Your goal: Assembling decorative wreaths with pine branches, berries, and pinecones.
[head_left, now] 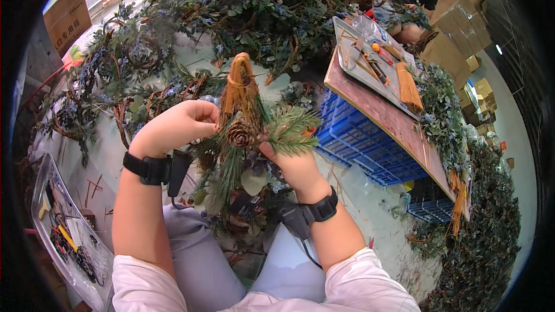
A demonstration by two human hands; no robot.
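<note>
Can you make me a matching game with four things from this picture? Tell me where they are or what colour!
Things:
1. cone
2. big crate
3. tray
4. wristbands

Clues:
A. on top of the board, with tools on it
B. black, being worn
C. brown, between the left hand and the right hand
D. blue, below the board

Right pairs: 1-C, 2-D, 3-A, 4-B

R fingers [267, 149] mostly hidden bhd pine sprig [292, 129].
</note>
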